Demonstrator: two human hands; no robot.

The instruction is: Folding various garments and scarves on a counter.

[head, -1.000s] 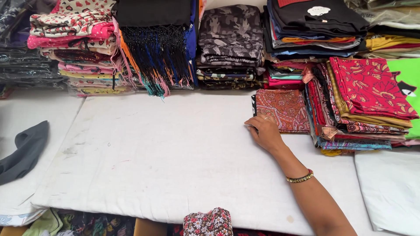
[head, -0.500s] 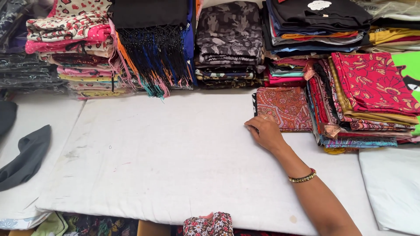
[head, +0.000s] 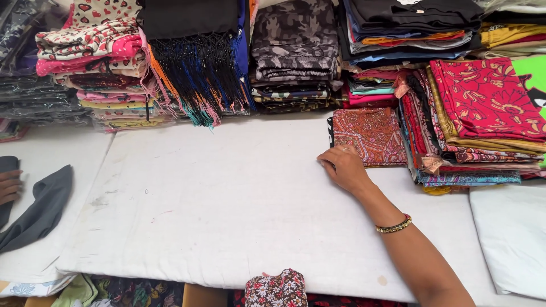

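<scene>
My right hand (head: 344, 167) lies palm down on the white padded table top (head: 227, 204). Its fingertips touch the near left corner of a folded red paisley cloth (head: 367, 133), and a beaded bracelet (head: 393, 225) circles the wrist. Only part of my left hand (head: 8, 186) shows at the far left edge. Its fingers are curled on a dark grey cloth (head: 40, 210) that trails across the white sheet there.
Stacks of folded fabric line the back: heart-print and pink piles (head: 94, 62), a black fringed shawl (head: 199, 62), camouflage cloth (head: 293, 51), dark shirts (head: 409, 23) and red printed pieces (head: 483, 108). A floral cloth (head: 276, 289) sits at the near edge.
My left hand has come into view at the left edge on the dark grey cloth. My right hand has stayed at the paisley cloth's corner.
</scene>
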